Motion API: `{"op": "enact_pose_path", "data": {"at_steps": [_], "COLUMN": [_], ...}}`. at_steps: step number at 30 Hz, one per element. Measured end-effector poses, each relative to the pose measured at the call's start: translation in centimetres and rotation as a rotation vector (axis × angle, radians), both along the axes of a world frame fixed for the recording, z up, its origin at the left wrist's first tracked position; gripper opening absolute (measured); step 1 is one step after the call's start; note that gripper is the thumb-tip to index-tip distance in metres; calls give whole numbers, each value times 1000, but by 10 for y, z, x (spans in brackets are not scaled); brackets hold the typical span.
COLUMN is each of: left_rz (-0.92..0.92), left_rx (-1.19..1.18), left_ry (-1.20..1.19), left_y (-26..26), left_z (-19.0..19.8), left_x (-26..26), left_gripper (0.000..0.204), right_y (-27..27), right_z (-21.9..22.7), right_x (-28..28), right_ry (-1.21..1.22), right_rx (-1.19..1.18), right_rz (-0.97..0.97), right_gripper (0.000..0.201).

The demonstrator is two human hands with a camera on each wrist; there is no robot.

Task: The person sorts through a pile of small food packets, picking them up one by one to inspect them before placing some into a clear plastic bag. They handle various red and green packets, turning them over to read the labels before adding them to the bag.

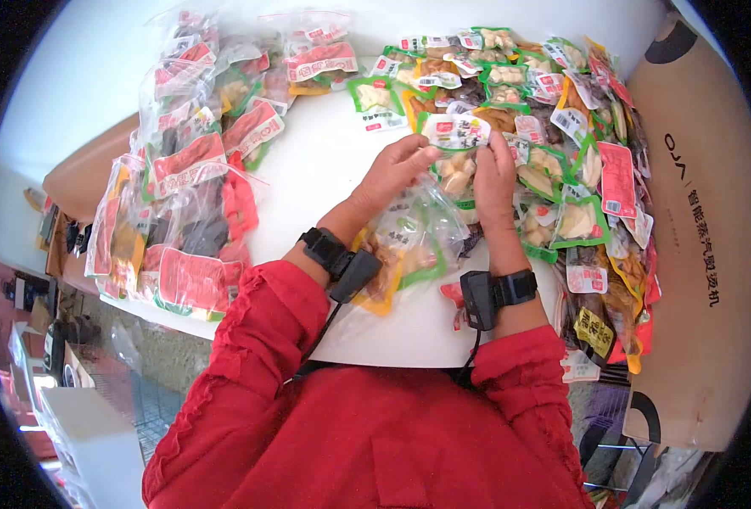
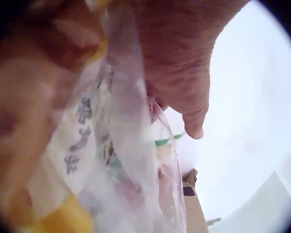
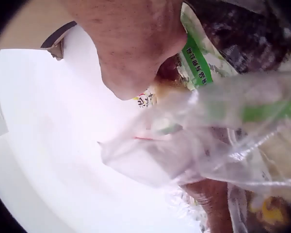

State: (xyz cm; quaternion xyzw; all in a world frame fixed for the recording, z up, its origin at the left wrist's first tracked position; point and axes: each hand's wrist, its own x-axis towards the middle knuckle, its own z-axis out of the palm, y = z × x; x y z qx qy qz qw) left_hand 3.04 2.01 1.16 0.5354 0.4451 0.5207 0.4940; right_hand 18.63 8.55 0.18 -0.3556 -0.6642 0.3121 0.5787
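Note:
Both hands are close together over the table. My right hand (image 1: 496, 182) grips a small food packet (image 1: 458, 174) by its right side; a white label covers its top and pale pieces show inside. On the packet's other side, my left hand (image 1: 392, 174) holds the upper edge of a clear plastic bag (image 1: 431, 216), its thumb close to the packet. Below the hands, the bag holds a yellow-edged packet (image 1: 379, 284) and a green-edged one. In the left wrist view, the clear film (image 2: 131, 121) runs down from the left hand. The left fingertips are partly hidden.
Filled clear bags with red labels (image 1: 190, 165) lie piled along the table's left side. Many loose packets (image 1: 554, 161) cover the right side. The white tabletop (image 1: 312, 157) shows between them. A tall cardboard box (image 1: 689, 237) stands at the right edge.

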Motion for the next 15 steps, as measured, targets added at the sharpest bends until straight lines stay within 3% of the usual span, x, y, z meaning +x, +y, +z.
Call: {"op": "enact_pose_path", "data": {"at_steps": [3,6,12,15], "left_rz": [99,109,120,91], "left_rx": [84,-70,-91,-94], "left_ry": [-96,-103,-280,-375], "left_y": [-2,-1,3,-1], "left_z": [-2,-1,-8,-2], "left_x": [15,7,5,8], "left_gripper": [27,24,21,21], "right_y": [-22,-23,-21,-20], "right_z": [13,12,11,10], "right_x": [-10,-14,-11,-10], "right_ry": [-211,-4,-237,-146], "right_rx": [50,-18,-39,-95], "right_rz": [-81,-5,-12,48], "right_gripper": [18,19,27,30]}}
